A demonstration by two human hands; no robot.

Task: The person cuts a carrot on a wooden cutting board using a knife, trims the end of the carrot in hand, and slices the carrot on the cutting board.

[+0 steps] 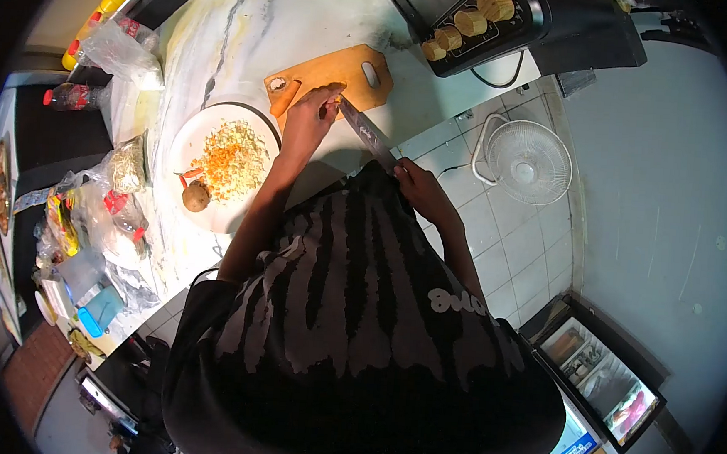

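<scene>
My right hand [418, 187] grips the handle of a kitchen knife [368, 132], its blade pointing up and left over the wooden cutting board [352, 66]. My left hand [312, 114] is closed on the board, fingertips pressed around a small orange carrot piece [335, 99] by the knife tip. Beside those fingers lies a longer carrot [285, 99], and near it a small pale round piece [278, 84]. Left of the board stands a large white plate [187, 137] with finely diced orange and pale vegetables [233, 159], red chilies [190, 173] and a round brown potato-like item [195, 196].
Bottles and plastic bags [128, 59] crowd the counter's left side, with more packages [102, 211] below. A black appliance with a tray of round pieces [469, 23] sits at top right. A white fan [527, 162] stands on the tiled floor at right.
</scene>
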